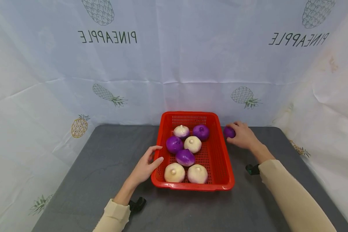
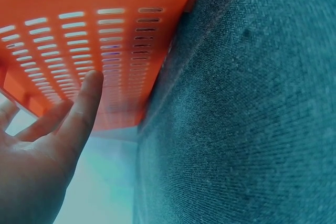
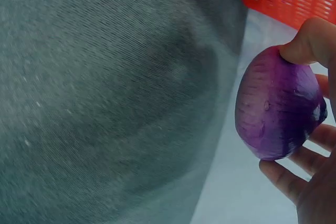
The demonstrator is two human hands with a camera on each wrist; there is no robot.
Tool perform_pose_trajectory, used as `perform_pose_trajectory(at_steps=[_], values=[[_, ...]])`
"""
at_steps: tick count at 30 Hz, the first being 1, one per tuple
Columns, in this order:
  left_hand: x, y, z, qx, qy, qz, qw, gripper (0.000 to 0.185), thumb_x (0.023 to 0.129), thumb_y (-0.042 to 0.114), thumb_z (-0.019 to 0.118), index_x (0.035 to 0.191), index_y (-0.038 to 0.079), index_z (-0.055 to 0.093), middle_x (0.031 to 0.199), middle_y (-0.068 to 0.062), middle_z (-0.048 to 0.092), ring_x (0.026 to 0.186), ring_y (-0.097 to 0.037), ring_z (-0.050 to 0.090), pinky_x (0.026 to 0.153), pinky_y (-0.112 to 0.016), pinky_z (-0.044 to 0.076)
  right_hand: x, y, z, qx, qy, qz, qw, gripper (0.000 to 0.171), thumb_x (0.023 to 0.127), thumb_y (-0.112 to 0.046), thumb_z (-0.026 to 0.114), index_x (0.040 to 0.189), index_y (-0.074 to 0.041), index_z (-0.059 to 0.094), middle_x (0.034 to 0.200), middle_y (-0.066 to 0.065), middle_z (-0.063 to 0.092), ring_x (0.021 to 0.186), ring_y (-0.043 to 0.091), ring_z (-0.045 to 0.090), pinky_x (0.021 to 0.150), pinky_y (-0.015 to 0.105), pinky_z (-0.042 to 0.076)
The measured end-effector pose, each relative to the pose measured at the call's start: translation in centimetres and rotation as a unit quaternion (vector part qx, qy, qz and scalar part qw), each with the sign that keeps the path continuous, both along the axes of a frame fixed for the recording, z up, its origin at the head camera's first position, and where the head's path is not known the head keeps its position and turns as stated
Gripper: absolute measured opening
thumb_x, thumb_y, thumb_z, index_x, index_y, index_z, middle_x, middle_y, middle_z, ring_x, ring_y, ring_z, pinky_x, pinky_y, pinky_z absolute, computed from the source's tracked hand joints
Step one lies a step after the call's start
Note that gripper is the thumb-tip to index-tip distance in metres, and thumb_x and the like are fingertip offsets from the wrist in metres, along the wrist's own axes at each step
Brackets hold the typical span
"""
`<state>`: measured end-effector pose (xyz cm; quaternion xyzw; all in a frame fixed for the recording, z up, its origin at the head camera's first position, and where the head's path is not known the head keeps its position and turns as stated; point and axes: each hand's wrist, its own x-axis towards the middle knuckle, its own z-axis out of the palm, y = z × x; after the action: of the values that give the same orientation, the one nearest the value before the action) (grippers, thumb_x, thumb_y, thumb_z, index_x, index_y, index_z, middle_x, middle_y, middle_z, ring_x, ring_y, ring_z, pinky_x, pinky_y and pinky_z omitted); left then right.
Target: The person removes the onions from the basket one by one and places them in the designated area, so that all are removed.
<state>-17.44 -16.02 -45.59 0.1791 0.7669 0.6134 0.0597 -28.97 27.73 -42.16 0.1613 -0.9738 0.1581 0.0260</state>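
Right now my right hand (image 1: 243,135) grips a purple onion (image 1: 229,132) just beside the red basket's (image 1: 224,167) far right rim, bare grey table (image 1: 104,167) around it. Meanwhile my left hand (image 1: 146,166) rests open-fingered against the basket's left wall.

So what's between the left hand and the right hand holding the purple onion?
The red basket with seven onions inside sits between the left hand and the right hand gripping the purple onion, as the head view shows.
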Motion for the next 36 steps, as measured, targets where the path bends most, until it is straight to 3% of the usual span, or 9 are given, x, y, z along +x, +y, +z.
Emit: perform_pose_trajectory(at_steps=[17,28,36], values=[[0.0,0.0,-0.2,0.005,0.000,-0.003,1.0000,0.051,0.102,0.019,0.061,0.147,0.004,0.040,0.140,-0.026,0.050,0.118,-0.044,0.057,0.085,-0.038,0.060,-0.4,0.3,-2.5,0.016,-0.030,-0.016,0.999,0.058,0.091,-0.026,0.066,0.143,-0.004,0.053,0.138,0.032,0.045,0.118,0.053,0.045,0.088,0.068,0.048],[0.0,0.0,-0.1,-0.001,0.001,0.005,1.0000,0.052,0.102,0.019,0.062,0.146,0.003,0.040,0.140,-0.025,0.051,0.118,-0.041,0.058,0.086,-0.038,0.060,0.0,0.5,-1.3,0.021,-0.032,-0.005,0.999,0.061,0.090,-0.027,0.068,0.145,-0.005,0.053,0.140,0.031,0.045,0.121,0.051,0.044,0.092,0.069,0.047],[-0.1,0.0,0.0,-0.003,-0.002,0.006,1.0000,0.052,0.102,0.019,0.061,0.147,0.004,0.040,0.142,-0.025,0.049,0.119,-0.042,0.057,0.087,-0.041,0.059,0.9,0.7,1.4,0.008,-0.020,0.011,1.000,0.058,0.093,-0.024,0.065,0.144,0.000,0.052,0.140,0.032,0.046,0.125,0.053,0.044,0.098,0.071,0.043]])
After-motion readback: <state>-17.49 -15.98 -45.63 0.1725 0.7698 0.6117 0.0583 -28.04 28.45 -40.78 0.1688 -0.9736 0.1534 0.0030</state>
